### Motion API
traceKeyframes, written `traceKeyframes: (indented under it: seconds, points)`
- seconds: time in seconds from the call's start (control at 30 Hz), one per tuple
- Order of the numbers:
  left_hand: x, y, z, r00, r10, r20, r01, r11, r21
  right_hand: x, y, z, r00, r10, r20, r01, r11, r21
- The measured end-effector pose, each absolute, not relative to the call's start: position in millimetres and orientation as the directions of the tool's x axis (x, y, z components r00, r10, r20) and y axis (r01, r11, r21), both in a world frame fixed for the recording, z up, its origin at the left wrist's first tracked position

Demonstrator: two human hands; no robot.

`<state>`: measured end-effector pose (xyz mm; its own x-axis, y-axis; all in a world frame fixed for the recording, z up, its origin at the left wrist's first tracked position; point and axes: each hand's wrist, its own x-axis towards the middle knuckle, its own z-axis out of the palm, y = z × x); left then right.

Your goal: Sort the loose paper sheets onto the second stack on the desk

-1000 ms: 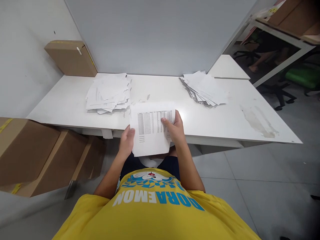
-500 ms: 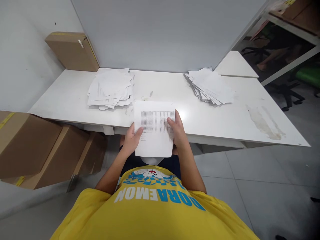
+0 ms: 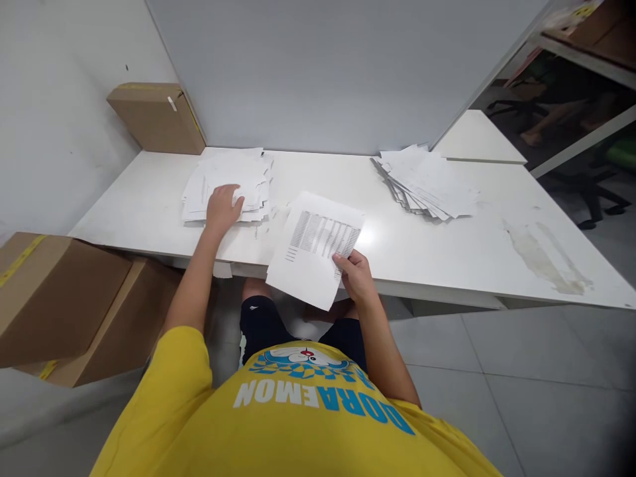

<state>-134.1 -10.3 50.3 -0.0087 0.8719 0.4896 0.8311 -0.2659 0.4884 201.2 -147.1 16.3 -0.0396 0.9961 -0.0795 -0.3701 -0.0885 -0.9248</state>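
Note:
My right hand (image 3: pixel 358 277) grips a printed sheet of paper (image 3: pixel 311 265) by its lower right edge, thumb on top. Rows of small table print cover the sheet's upper part, and it hangs tilted over the table's front edge. Whether more sheets lie beneath it, I cannot tell. At the left, my left hand (image 3: pixel 223 208) rests on the front of a loose paper pile (image 3: pixel 251 173), its thumb apart from the fingers. A second paper pile (image 3: pixel 417 175), fanned out and uneven, lies toward the back right.
The white table (image 3: pixel 318 171) meets a grey partition (image 3: pixel 318 73) at the back. A cardboard box (image 3: pixel 156 122) leans in the back left corner. Larger cartons (image 3: pixel 44 291) stand left of the table. Beyond the right end, a person's leg (image 3: pixel 551 122) shows near chairs.
My left hand has let go of the printed sheet and moved up and left onto the left pile. In my right hand, the sheet has turned clockwise.

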Motion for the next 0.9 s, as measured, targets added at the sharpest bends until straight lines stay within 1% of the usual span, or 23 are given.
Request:
traceKeyframes:
  seconds: [0.07,0.17,0.27,0.3,0.37,0.43,0.5,0.57,0.6,0.63,0.67,0.73,0.8,0.9]
  points:
    - [-153,16,45,0.033,0.912,0.41,0.896,-0.209,0.393,201,-145,10,-0.009,0.998,-0.068,-0.374,-0.066,-0.925]
    - [-165,28,40,0.05,0.949,0.311,0.959,-0.132,0.249,202,-142,2,-0.01,0.997,-0.074,-0.37,-0.072,-0.926]
    - [-161,23,42,0.107,0.947,0.301,0.979,-0.154,0.137,205,-141,-1,-0.02,0.997,-0.072,-0.364,-0.074,-0.928]
    - [-159,20,44,0.123,0.945,0.303,0.979,-0.166,0.119,207,-141,0,-0.021,0.997,-0.068,-0.363,-0.071,-0.929]
    - [-155,15,50,0.115,0.933,0.341,0.979,-0.165,0.121,208,-141,2,-0.016,0.998,-0.061,-0.365,-0.063,-0.929]
    - [-150,8,59,0.076,0.887,0.456,0.967,-0.177,0.184,210,-141,4,-0.016,0.998,-0.056,-0.367,-0.058,-0.929]
    - [-142,-5,74,0.002,0.787,0.617,0.911,-0.256,0.324,211,-142,5,-0.028,0.998,-0.059,-0.363,-0.065,-0.929]
    - [-128,-25,94,-0.14,0.645,0.751,0.769,-0.406,0.493,212,-142,3,-0.032,0.998,-0.061,-0.361,-0.068,-0.93]
    - [-119,-37,104,-0.229,0.58,0.781,0.663,-0.495,0.562,212,-142,1,-0.023,0.998,-0.059,-0.362,-0.063,-0.93]
    - [-110,-50,113,-0.311,0.532,0.788,0.542,-0.582,0.606,212,-142,-1,-0.006,0.998,-0.056,-0.366,-0.054,-0.929]
    - [-101,-61,121,-0.37,0.516,0.773,0.415,-0.652,0.634,212,-141,-4,0.016,0.998,-0.053,-0.372,-0.044,-0.927]
    - [-86,-78,129,-0.412,0.55,0.727,0.232,-0.708,0.667,211,-139,-7,0.05,0.997,-0.058,-0.387,-0.034,-0.921]
    - [-82,-81,127,-0.419,0.593,0.688,0.159,-0.698,0.698,209,-138,-9,0.051,0.996,-0.074,-0.396,-0.048,-0.917]
    - [-99,-62,113,-0.485,0.592,0.644,0.17,-0.658,0.734,207,-137,-7,0.031,0.996,-0.088,-0.393,-0.069,-0.917]
